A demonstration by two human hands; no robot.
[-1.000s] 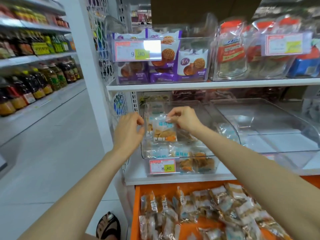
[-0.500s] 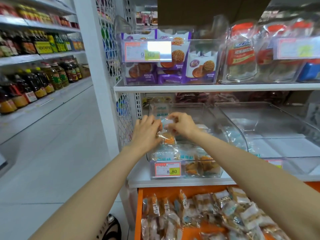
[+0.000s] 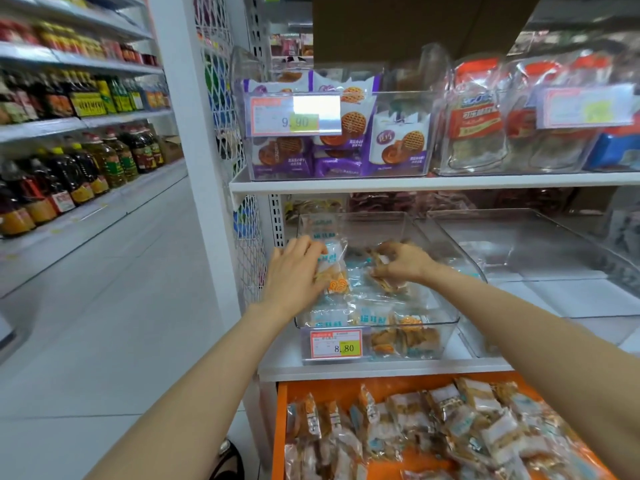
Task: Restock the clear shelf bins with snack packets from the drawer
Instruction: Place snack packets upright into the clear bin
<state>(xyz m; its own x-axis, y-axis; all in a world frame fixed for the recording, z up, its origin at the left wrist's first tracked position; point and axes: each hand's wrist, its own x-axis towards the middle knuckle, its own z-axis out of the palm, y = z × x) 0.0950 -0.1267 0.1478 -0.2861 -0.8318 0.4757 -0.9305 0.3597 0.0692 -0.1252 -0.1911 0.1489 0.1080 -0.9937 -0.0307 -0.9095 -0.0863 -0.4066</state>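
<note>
**Both hands in the bin**

Snack packet point(image 3: 334, 270) upright at left of clear bin point(image 3: 377, 226), gripped by L hand point(image 3: 294, 275); R hand point(image 3: 403, 265) pinches second packet point(image 3: 386, 285). Bin on white shelf point(image 3: 346, 370) above open orange drawer point(image 3: 346, 389). Shop aisle floor point(image 3: 104, 323), oil bottles point(image 3: 90, 171) left.

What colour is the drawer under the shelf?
The drawer is orange, clearest in the head view.

The left hand point(image 3: 294, 275) and right hand point(image 3: 401, 265) are bare, and so are both wrists. The left forearm point(image 3: 207, 375) and right forearm point(image 3: 536, 341) are long, slim and uncovered along all their visible length. At the bottom edge a foot wears a dark sandal point(image 3: 228, 460) with a small pale, shiny fitting; only part of it shows.
</note>
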